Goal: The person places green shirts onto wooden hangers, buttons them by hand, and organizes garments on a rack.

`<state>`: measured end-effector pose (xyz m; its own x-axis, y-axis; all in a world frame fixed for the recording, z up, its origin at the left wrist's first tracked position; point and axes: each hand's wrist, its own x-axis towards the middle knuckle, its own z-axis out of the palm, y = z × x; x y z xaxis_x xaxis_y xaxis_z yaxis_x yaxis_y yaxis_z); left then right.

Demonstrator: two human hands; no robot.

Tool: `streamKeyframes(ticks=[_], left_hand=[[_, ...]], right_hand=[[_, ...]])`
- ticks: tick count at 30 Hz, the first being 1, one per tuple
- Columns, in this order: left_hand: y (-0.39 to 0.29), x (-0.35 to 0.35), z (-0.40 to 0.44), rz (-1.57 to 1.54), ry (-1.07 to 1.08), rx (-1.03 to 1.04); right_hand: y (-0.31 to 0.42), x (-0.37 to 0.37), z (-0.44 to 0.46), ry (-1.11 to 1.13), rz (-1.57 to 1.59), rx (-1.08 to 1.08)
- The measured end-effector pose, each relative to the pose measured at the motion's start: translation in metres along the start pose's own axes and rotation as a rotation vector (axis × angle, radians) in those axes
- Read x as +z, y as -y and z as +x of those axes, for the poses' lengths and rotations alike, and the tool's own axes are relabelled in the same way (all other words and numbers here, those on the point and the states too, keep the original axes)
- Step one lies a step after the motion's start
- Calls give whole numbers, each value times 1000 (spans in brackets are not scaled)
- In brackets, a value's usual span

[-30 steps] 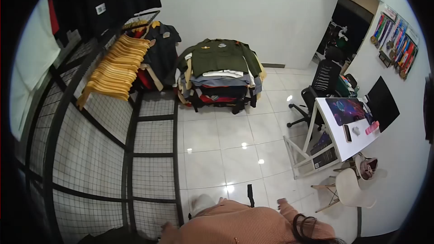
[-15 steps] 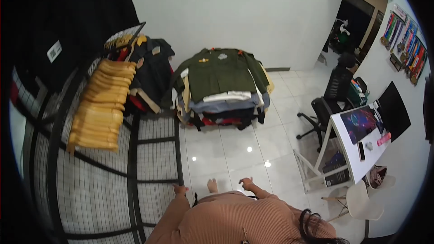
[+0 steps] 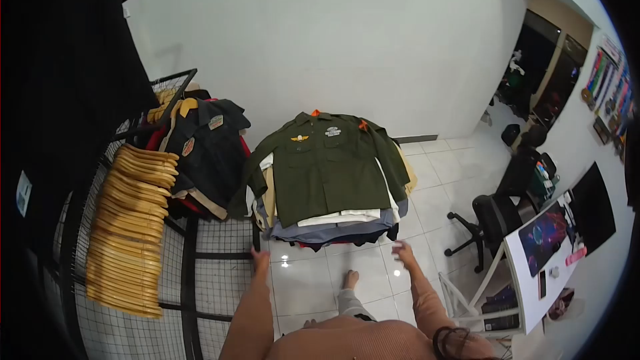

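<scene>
A stack of folded-out shirts lies ahead of me, topped by a dark green long-sleeved shirt (image 3: 327, 173) with a yellow winged badge and orange marks at collar and shoulder. Below it show a white garment (image 3: 343, 217) and a grey-blue garment (image 3: 320, 232). My left hand (image 3: 261, 260) is beside the black rack's edge, fingers apart and holding nothing; whether it touches the frame I cannot tell. My right hand (image 3: 404, 255) reaches forward over the floor, open, just short of the stack's near right corner.
Many wooden hangers (image 3: 130, 227) hang in a row on the black mesh rack (image 3: 220, 273) at left, with dark shirts (image 3: 207, 153) beyond them. An office chair (image 3: 497, 217) and a white desk (image 3: 527, 293) with a monitor (image 3: 593, 200) stand at right.
I have stepped nearer to the stack of shirts. Both hands have moved forward, the right one also outward to the right. The green shirt itself appears undisturbed.
</scene>
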<state>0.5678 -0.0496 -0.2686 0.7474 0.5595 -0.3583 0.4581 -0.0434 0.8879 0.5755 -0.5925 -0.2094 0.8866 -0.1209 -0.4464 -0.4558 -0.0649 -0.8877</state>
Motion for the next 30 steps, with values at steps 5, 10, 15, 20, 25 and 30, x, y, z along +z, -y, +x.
streamKeyframes(ticks=[5, 10, 15, 20, 25, 30], left_hand=[[-70, 87, 53, -120, -114, 180], [-99, 124, 69, 397, -244, 24], [-97, 127, 63, 338, -152, -134], [-135, 105, 56, 464, -58, -83], [-149, 89, 72, 93, 215, 40], [-197, 49, 28, -93, 314, 69]], right_hand=[[94, 20, 135, -139, -132, -81], [100, 44, 206, -282, -374, -34], [47, 34, 247, -301, -389, 97], [103, 27, 202, -382, -417, -79], [134, 5, 190, -25, -64, 12], [163, -4, 138, -12, -13, 29]])
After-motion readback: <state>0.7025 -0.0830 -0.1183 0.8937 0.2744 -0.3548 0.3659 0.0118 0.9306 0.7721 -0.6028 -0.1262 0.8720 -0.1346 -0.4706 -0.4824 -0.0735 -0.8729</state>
